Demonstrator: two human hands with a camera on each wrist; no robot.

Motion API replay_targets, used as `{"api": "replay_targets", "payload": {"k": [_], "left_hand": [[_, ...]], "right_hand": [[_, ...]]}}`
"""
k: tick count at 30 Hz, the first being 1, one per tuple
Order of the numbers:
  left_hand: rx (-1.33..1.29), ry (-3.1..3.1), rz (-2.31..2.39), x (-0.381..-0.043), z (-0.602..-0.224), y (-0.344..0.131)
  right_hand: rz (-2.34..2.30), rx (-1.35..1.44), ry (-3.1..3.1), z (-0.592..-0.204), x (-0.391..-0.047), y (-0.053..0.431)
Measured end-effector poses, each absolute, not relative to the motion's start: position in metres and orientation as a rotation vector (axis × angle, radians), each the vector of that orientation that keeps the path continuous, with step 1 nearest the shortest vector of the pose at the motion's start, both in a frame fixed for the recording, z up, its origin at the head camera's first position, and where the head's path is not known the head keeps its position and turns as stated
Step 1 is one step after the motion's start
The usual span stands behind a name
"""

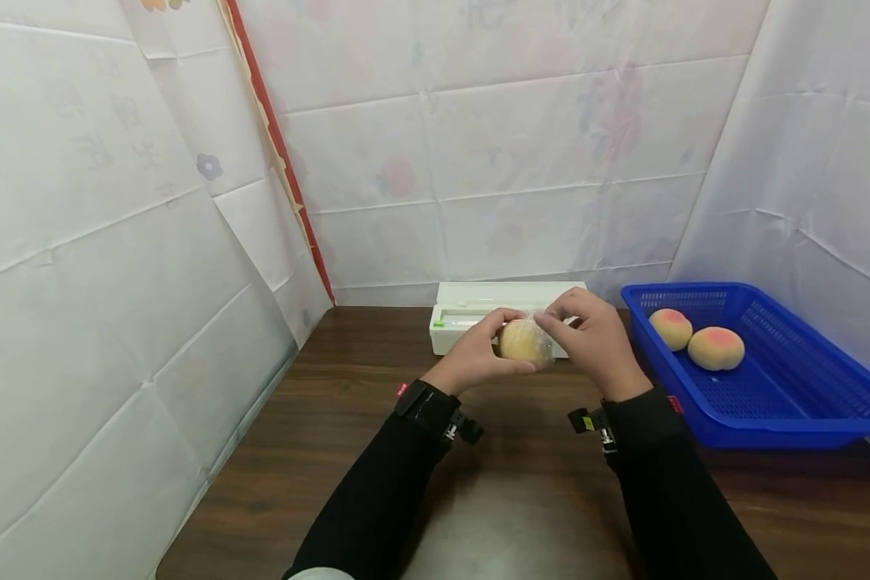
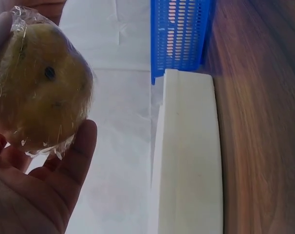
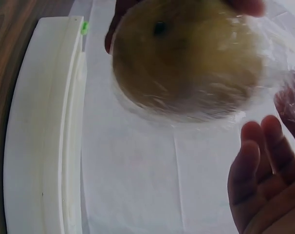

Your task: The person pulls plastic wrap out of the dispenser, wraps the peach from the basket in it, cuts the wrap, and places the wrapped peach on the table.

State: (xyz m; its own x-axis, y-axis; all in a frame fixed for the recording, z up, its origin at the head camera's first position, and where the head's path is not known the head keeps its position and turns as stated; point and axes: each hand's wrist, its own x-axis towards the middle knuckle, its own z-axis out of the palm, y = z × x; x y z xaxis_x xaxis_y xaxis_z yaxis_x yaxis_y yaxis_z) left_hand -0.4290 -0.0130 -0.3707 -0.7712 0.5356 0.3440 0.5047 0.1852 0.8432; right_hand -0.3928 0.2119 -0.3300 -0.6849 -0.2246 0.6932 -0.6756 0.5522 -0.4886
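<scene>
A yellowish peach wrapped in clear cling film (image 1: pixel 524 342) is held up above the table, in front of a white box. My left hand (image 1: pixel 478 352) grips it from the left, thumb below and fingers around the far side. The film lies wrinkled over its skin in the left wrist view, where the wrapped peach (image 2: pixel 43 85) shows a small dark spot. At the peach's upper right, my right hand (image 1: pixel 593 338) pinches a gathered bit of the film between thumb and forefinger. The right wrist view shows the film (image 3: pixel 276 73) drawn out toward those fingers.
The white cling film dispenser (image 1: pixel 511 292) with a green slider (image 1: pixel 439 324) stands behind the hands against the sheeted wall. On the right is a blue plastic basket (image 1: pixel 805 362) containing two peaches, one peach (image 1: pixel 671 329) beside another peach (image 1: pixel 716 348). Beneath everything is a dark wooden table (image 1: pixel 333 451).
</scene>
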Motion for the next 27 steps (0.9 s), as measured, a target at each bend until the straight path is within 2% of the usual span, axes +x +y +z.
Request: {"api": "replay_targets", "payload": {"k": [15, 27], "left_hand": [[1.186, 2.388, 1.679, -0.422, -0.365, -0.01], [1.072, 2.412, 1.59, -0.422, -0.359, -0.013]], "right_hand": [[1.223, 0.507, -2.503, -0.322, -0.389, 0.214], [1.216, 0.6, -2.511, -0.318, -0.385, 0.214]]}}
